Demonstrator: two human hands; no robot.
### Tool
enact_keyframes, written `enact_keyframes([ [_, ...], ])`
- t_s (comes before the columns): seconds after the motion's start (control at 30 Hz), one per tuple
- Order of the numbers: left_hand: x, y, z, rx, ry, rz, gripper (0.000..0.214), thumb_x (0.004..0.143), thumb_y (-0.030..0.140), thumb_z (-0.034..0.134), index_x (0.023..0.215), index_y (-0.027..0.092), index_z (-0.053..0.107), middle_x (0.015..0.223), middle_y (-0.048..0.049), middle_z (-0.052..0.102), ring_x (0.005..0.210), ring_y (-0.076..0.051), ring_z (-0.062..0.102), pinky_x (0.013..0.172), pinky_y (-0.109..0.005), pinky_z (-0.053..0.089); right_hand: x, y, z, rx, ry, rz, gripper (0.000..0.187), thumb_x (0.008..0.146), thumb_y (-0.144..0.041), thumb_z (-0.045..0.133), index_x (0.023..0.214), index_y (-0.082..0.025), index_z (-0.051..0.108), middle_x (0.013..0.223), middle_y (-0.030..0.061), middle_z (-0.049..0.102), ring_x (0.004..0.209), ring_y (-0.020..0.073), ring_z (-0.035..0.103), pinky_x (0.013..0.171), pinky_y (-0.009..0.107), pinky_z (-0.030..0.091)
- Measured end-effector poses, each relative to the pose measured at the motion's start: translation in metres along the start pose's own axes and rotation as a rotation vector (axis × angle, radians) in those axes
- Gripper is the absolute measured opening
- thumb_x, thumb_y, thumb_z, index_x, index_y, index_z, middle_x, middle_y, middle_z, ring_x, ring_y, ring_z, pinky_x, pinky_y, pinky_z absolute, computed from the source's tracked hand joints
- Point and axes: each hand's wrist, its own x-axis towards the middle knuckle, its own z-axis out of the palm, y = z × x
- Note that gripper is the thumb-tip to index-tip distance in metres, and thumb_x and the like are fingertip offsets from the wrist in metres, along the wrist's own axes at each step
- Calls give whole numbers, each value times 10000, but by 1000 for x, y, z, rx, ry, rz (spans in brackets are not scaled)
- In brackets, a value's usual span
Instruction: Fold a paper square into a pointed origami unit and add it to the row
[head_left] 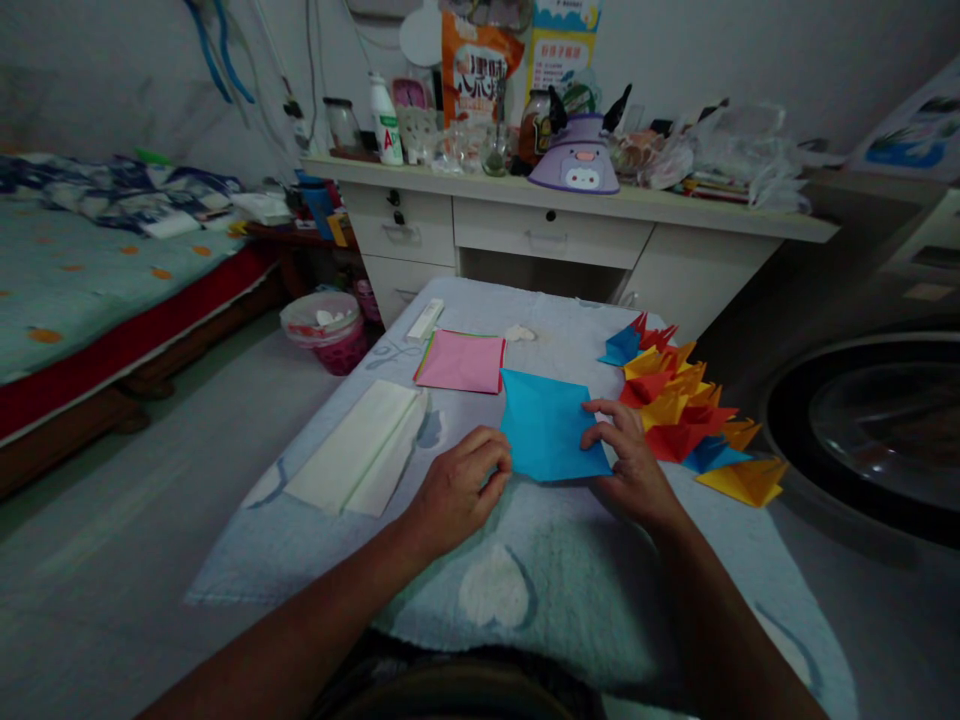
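A blue square sheet of origami paper (pixel 547 425) is held up between my two hands, over the cloth-covered table (pixel 495 585). My left hand (pixel 469 485) pinches its left edge between thumb and fingers. At the right edge, my right hand (pixel 630 462) grips the sheet, with the thumb and fingers on it. Faint creases show on the blue paper. Behind it lies a stack of square paper (pixel 461 360), pink on top with red and green edges showing. A row of folded paper pieces (pixel 679 400) in red, orange, yellow and blue stands to the right.
To the left lie a folded cream sheet (pixel 360 450) and a small white box (pixel 425 318). A desk (pixel 551 215) crowded with jars and bags stands beyond the table. A washing machine (pixel 862 400) is on the right, a pink bin (pixel 337 345) and a bed (pixel 112 270) on the left.
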Motion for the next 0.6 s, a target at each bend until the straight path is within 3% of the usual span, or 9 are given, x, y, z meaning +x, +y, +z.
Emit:
enact_keyframes([
  [0.1,-2,-15,1,-58,-20,-62,140,822,56,515,805,191,548,978,-38,612,958,-164,592,832,-298,476,-1,-2,9,-82,-103,-75,252,652,-140,618,884,-239,611,1304,81,525,1292,332,380,1060,539,270],
  [0.23,-7,-27,-2,-84,-98,-110,140,803,54,519,767,189,535,992,-42,608,973,-177,584,835,-314,470,-1,-5,19,-116,-253,-130,359,655,-109,610,976,-264,659,1096,51,649,1182,298,473,1070,559,215],
  [0.37,-15,-34,-1,15,-146,-191,185,792,62,546,920,195,556,944,-18,591,794,-145,577,738,-278,468,-3,-7,25,-104,-322,-118,267,721,-97,581,902,-260,692,1000,36,674,1046,256,530,1024,523,270],
  [0.47,-19,-37,1,75,-155,-180,297,806,85,572,1075,211,566,1020,-30,582,868,-160,582,789,-290,472,-4,-7,27,-63,-333,-99,224,771,-107,573,903,-242,693,976,45,676,993,239,549,980,492,321],
  [0.6,-20,-36,4,134,-144,-172,172,822,140,617,979,205,642,1034,-47,560,970,-188,569,855,-309,467,-3,-7,26,31,-329,-53,122,840,-170,570,887,-229,666,939,44,667,942,221,568,909,432,385],
])
